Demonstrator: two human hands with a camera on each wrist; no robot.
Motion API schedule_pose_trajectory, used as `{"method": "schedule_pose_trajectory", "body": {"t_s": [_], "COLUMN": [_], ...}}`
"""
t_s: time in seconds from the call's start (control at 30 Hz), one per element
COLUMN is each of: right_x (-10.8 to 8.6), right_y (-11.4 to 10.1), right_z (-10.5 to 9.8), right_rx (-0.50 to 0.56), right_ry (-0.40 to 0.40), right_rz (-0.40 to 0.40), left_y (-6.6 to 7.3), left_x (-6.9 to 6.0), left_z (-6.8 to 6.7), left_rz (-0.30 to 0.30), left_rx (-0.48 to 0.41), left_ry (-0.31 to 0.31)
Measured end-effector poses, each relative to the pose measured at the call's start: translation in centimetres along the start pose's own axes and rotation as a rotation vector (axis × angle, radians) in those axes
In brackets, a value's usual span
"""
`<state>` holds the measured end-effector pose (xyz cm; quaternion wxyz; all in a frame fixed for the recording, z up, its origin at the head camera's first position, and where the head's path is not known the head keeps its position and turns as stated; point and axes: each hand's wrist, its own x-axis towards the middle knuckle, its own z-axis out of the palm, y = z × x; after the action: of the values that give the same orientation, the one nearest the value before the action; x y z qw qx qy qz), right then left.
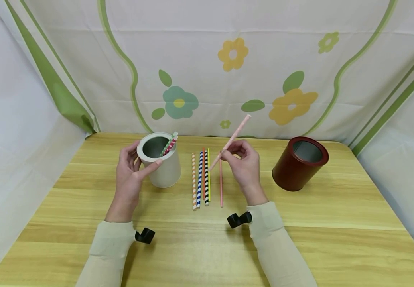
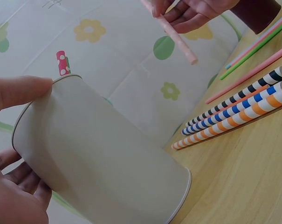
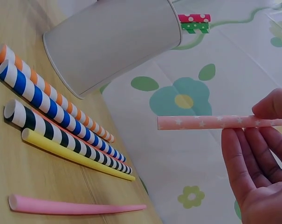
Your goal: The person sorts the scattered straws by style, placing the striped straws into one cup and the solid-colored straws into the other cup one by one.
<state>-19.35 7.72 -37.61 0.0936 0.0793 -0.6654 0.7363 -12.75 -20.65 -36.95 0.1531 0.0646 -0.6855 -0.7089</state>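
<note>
My left hand (image 1: 129,177) grips the white can (image 1: 165,171) near its rim, thumb on the near side and fingers around the far side. Inside the can lean a red straw with white dots (image 3: 195,18) and a green one with white dots (image 3: 195,27). Between thumb and fingertips, my right hand (image 1: 244,163) pinches a pink paper straw with white stars (image 3: 192,122). It is held slanted above the table, apart from the can. Below it lie striped straws in orange (image 1: 194,181), blue (image 1: 200,179) and black (image 1: 206,179), with thin yellow (image 3: 75,154) and plain pink (image 1: 221,187) ones.
A dark red can (image 1: 289,167) stands on the right of the wooden table (image 1: 192,247). Green (image 2: 252,53) and light blue thin straws show near it in the left wrist view. A flowered cloth (image 1: 200,48) hangs behind the table.
</note>
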Motion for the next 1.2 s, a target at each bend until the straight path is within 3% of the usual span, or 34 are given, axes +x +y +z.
{"method": "schedule_pose_trajectory", "body": {"t_s": [0.4, 0.73, 0.9, 1.2], "right_x": [-0.4, -0.6, -1.0, -1.6], "right_y": [-1.0, -3.5, -4.8, -5.2], "right_z": [1.1, 4.4, 6.1, 8.8], "right_rx": [0.098, 0.155, 0.232, 0.173], "right_ry": [-0.018, -0.092, -0.108, -0.120], "right_rz": [-0.104, -0.215, -0.249, -0.284], "left_y": [0.0, -0.1, -0.1, -0.1], "left_x": [-0.1, -0.2, -0.2, -0.2], "left_z": [0.0, 0.0, 0.1, 0.1], "left_rz": [-0.004, 0.000, 0.001, -0.004], "left_rx": [0.007, 0.001, 0.009, 0.009], "left_ry": [-0.006, -0.003, -0.002, 0.001]}}
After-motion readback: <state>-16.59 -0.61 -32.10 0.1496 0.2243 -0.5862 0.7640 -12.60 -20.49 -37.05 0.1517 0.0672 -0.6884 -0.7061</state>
